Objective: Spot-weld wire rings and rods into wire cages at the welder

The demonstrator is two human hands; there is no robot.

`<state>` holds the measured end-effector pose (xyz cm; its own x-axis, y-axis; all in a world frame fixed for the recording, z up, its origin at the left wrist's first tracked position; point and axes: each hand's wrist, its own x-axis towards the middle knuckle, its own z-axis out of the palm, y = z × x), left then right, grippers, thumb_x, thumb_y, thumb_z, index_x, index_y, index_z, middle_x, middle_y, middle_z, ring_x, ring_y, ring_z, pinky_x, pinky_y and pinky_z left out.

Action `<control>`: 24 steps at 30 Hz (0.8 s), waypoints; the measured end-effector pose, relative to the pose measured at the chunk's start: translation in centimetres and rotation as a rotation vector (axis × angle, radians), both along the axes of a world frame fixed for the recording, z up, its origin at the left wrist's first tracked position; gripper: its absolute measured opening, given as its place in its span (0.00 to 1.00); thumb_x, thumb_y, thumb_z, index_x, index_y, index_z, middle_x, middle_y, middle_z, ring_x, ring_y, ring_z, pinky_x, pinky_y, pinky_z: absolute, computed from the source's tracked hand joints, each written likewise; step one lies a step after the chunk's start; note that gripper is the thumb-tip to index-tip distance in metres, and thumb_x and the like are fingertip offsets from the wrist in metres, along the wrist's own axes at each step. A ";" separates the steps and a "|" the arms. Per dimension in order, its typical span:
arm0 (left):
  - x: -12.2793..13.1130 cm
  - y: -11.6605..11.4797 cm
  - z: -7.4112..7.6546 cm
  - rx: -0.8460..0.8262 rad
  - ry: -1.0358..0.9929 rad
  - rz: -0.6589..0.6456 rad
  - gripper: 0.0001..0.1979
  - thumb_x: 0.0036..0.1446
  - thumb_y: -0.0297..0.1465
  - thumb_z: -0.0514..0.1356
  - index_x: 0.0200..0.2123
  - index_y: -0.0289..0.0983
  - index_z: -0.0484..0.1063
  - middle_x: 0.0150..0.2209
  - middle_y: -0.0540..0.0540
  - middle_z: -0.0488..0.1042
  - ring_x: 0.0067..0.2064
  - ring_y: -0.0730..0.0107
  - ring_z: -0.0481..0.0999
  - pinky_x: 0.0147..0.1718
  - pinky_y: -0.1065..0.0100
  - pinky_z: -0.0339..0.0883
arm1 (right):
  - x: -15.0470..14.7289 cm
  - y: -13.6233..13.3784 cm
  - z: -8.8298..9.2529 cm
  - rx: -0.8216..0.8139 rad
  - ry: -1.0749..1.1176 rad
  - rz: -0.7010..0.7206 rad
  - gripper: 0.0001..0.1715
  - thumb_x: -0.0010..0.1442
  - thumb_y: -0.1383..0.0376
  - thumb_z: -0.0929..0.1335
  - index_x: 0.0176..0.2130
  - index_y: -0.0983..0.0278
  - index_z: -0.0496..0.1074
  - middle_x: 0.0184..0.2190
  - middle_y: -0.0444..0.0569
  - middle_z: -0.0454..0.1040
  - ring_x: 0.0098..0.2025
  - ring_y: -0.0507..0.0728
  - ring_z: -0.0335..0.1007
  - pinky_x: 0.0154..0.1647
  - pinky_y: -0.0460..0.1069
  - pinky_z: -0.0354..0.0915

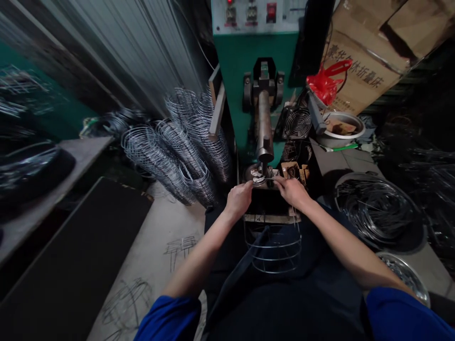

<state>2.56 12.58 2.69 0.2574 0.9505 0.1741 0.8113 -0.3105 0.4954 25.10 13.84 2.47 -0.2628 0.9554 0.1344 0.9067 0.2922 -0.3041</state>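
A curved wire frame [276, 259] of several thin metal rings hangs over my lap, its upper end at the spot-welding machine [227, 66]. My left hand [240, 200] is closed in a pinch on the frame's upper left side. On the other side, my right hand [293, 192] pinches the frame's wire between thumb and fingers, just right of the welding tip. The machine's round metal arm [263, 123] comes down between and beyond my hands to the lower electrode [258, 176]. The exact contact at the tip is too small to make out.
Tall stacks of wire rings [199, 177] stand on the floor at left, near a dark board [78, 255]. Right of me are a tub of wire rings [380, 213], a bowl of small metal parts [405, 274], a metal basin [341, 137] and a cardboard box [366, 57].
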 end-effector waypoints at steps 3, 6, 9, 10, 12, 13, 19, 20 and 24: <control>-0.2 0.1 0.7 -0.021 0.014 0.004 0.13 0.65 0.29 0.51 0.44 0.40 0.75 0.35 0.42 0.80 0.38 0.64 0.79 0.38 0.69 0.67 | 0.0 0.4 0.7 -0.014 0.061 0.045 0.15 0.70 0.63 0.62 0.49 0.59 0.77 0.32 0.51 0.79 0.35 0.63 0.76 0.34 0.50 0.63; -0.3 0.5 1.1 -0.034 0.018 0.004 0.13 0.65 0.30 0.51 0.41 0.41 0.76 0.33 0.43 0.80 0.36 0.64 0.79 0.37 0.69 0.67 | 0.2 0.8 1.5 -0.022 0.134 0.115 0.15 0.69 0.64 0.61 0.42 0.60 0.77 0.28 0.49 0.77 0.32 0.61 0.74 0.32 0.49 0.60; -0.2 0.9 1.5 -0.035 0.015 0.008 0.13 0.65 0.30 0.51 0.39 0.40 0.76 0.32 0.43 0.79 0.36 0.64 0.78 0.37 0.69 0.66 | 0.2 1.1 2.0 -0.020 0.170 0.131 0.14 0.69 0.64 0.62 0.37 0.60 0.76 0.26 0.48 0.75 0.30 0.59 0.71 0.32 0.48 0.58; -0.2 1.0 1.6 -0.034 0.015 0.010 0.12 0.65 0.30 0.51 0.39 0.40 0.76 0.32 0.43 0.79 0.36 0.64 0.78 0.37 0.69 0.66 | 0.3 1.2 2.0 -0.021 0.174 0.127 0.14 0.68 0.63 0.62 0.37 0.60 0.76 0.26 0.47 0.75 0.30 0.58 0.71 0.32 0.48 0.58; 0.0 1.1 1.7 -0.032 0.014 0.013 0.13 0.64 0.30 0.51 0.39 0.40 0.76 0.32 0.42 0.79 0.35 0.64 0.78 0.36 0.69 0.66 | 0.3 1.4 2.0 -0.028 0.176 0.118 0.14 0.69 0.62 0.62 0.37 0.59 0.76 0.27 0.47 0.75 0.30 0.58 0.71 0.32 0.48 0.58; 0.0 1.1 1.8 -0.032 0.015 0.015 0.13 0.64 0.29 0.51 0.39 0.40 0.76 0.32 0.42 0.79 0.35 0.63 0.78 0.36 0.69 0.66 | 0.3 1.5 1.9 -0.029 0.175 0.113 0.14 0.69 0.62 0.62 0.38 0.59 0.76 0.27 0.47 0.75 0.30 0.59 0.71 0.32 0.48 0.58; 0.1 1.3 1.8 -0.040 0.022 0.017 0.12 0.64 0.28 0.52 0.39 0.40 0.76 0.32 0.42 0.79 0.36 0.63 0.79 0.37 0.69 0.65 | 0.4 1.7 1.6 -0.032 0.172 0.104 0.13 0.68 0.63 0.63 0.40 0.59 0.77 0.30 0.49 0.77 0.32 0.59 0.72 0.33 0.49 0.58; 0.2 1.3 1.8 -0.043 0.025 0.016 0.12 0.64 0.28 0.52 0.39 0.39 0.76 0.32 0.42 0.79 0.36 0.63 0.79 0.37 0.69 0.65 | 0.4 1.7 1.7 -0.035 0.172 0.099 0.13 0.68 0.63 0.63 0.40 0.59 0.77 0.30 0.49 0.77 0.32 0.59 0.72 0.34 0.48 0.58; 0.3 1.3 1.7 -0.062 0.035 0.013 0.13 0.64 0.28 0.51 0.39 0.39 0.76 0.33 0.41 0.79 0.36 0.63 0.78 0.37 0.69 0.65 | 0.1 1.6 2.3 -0.062 0.159 0.101 0.14 0.69 0.63 0.62 0.37 0.60 0.76 0.30 0.48 0.77 0.33 0.58 0.72 0.33 0.47 0.57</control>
<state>2.83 13.85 4.41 0.2501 0.9624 0.1059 0.8321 -0.2695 0.4846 25.23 15.40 4.73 -0.3377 0.9331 0.1238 0.8131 0.3554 -0.4611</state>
